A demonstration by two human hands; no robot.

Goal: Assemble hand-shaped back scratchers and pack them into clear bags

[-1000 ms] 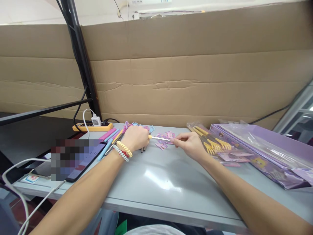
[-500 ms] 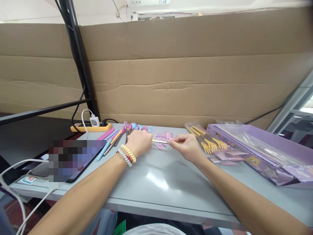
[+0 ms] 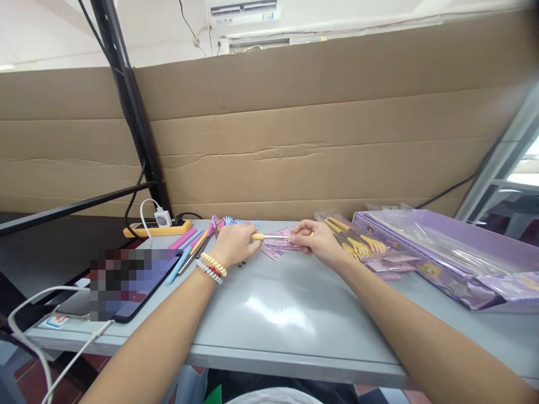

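Note:
Over the table, my left hand (image 3: 236, 243) is closed on the yellow handle of a back scratcher (image 3: 275, 237), held level with its thin metal rod showing between my hands. My right hand (image 3: 315, 242) pinches the other end of the rod; a bit of yellow shows at its fingers, the rest is hidden. Small pink printed cards (image 3: 273, 252) lie just behind and below the rod. Past my left hand are several back scratchers with pink and blue hand-shaped heads (image 3: 231, 220). Yellow and black back scratchers (image 3: 351, 238) in clear plastic lie beyond my right hand.
A purple box (image 3: 442, 269) with clear plastic bags stands at the right. Pink and blue tubes (image 3: 182, 258) lie on the left, near a tablet (image 3: 145, 292) and a cable. Behind them is a yellow power strip (image 3: 162, 229). Cardboard (image 3: 295, 157) walls off the back.
More of the yellow handle now shows at my left hand, and my right fingers have shifted on the rod's end. The view has tilted slightly upward.

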